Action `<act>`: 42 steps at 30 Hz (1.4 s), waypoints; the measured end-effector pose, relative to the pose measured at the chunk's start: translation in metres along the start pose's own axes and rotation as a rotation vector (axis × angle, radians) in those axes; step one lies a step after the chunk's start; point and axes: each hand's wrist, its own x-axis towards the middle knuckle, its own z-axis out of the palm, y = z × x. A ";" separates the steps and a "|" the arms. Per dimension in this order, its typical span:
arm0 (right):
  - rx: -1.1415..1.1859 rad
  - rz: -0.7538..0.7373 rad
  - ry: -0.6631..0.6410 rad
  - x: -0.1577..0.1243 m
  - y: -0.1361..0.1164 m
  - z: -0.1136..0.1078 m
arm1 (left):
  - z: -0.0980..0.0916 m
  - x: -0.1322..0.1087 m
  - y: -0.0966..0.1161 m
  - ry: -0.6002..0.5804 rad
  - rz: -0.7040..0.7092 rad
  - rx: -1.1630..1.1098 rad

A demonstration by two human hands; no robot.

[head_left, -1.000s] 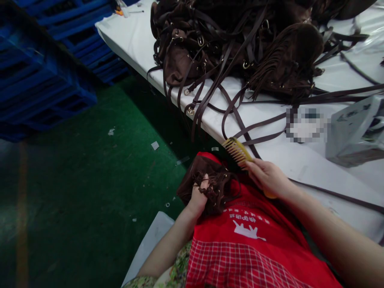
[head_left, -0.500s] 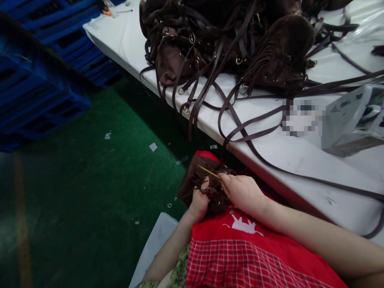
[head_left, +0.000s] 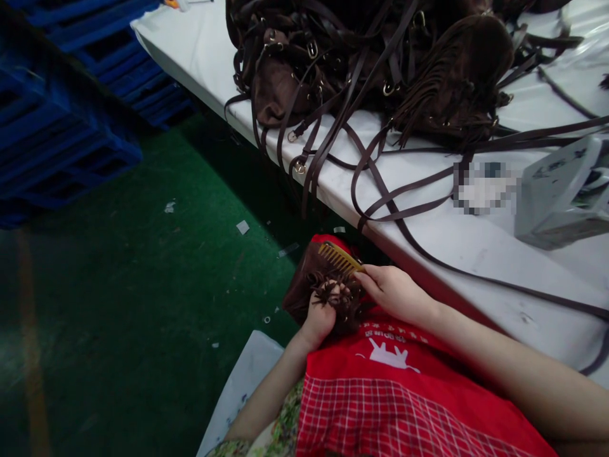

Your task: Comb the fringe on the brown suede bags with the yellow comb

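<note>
A dark brown fringed bag (head_left: 304, 274) rests on my lap, against the red apron (head_left: 380, 330). My left hand (head_left: 321, 314) is closed around a bunch of the bag's fringe (head_left: 333, 291), whose loose ends stick out over the fingers. In my right hand (head_left: 387, 284) is a yellow-brown comb (head_left: 340, 257), pinched at one end. Its teeth face down toward the fringe, just above my left hand. Part of the bag is hidden behind both hands.
Ahead, a white-covered table (head_left: 190, 57) bears a heap of brown fringed bags (head_left: 342, 70). Long straps (head_left: 380, 184) hang over its edge. A grey-white container (head_left: 552, 197) stands at right. Blue pallets (head_left: 66, 120) are stacked at left on the green floor (head_left: 157, 304), with scattered scraps.
The comb has turned from edge-on to showing its teeth and has risen slightly. My right hand shifted a little right and up. My left hand still grips the fringe.
</note>
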 end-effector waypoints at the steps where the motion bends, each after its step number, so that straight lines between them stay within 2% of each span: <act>1: -0.016 -0.010 0.002 -0.002 0.000 0.000 | 0.001 -0.001 0.001 -0.041 0.025 -0.004; 4: -0.059 -0.033 -0.005 -0.006 0.002 0.002 | 0.003 -0.002 0.004 -0.113 0.093 -0.028; 10: -0.158 -0.047 -0.031 -0.006 0.004 0.008 | 0.003 -0.001 0.005 -0.113 0.200 0.009; 14: -0.258 -0.115 -0.067 -0.003 0.002 0.012 | 0.000 -0.002 0.000 -0.091 0.316 0.072; 16: -0.305 -0.142 -0.078 -0.003 0.001 0.014 | -0.001 -0.004 -0.003 -0.072 0.317 0.081; 19: -0.379 -0.111 -0.044 -0.003 0.001 0.014 | -0.003 -0.008 -0.004 -0.077 0.239 0.032; 21: -0.418 -0.088 0.000 -0.002 0.003 0.014 | -0.004 -0.010 0.001 -0.107 0.212 -0.011; 24: -0.458 -0.082 0.034 0.001 0.006 0.015 | -0.004 -0.011 0.014 -0.170 0.248 -0.010; 27: -0.457 -0.049 0.028 0.008 0.008 0.021 | -0.003 -0.009 0.024 -0.158 0.276 0.066; 32: -0.367 0.057 0.009 0.027 0.019 0.031 | -0.002 -0.011 0.027 -0.151 0.245 0.114; 36: -0.265 0.259 0.075 0.039 0.035 0.020 | -0.002 -0.023 0.035 -0.237 0.289 0.189; 37: -0.201 0.258 0.103 0.039 0.038 0.016 | -0.002 -0.024 0.038 -0.239 0.277 0.212; 39: 0.012 0.157 0.172 0.035 0.038 0.013 | -0.002 -0.020 0.047 -0.188 0.229 0.243; 42: 0.456 -0.007 0.238 0.024 0.035 0.023 | -0.007 0.002 0.066 -0.190 0.149 0.232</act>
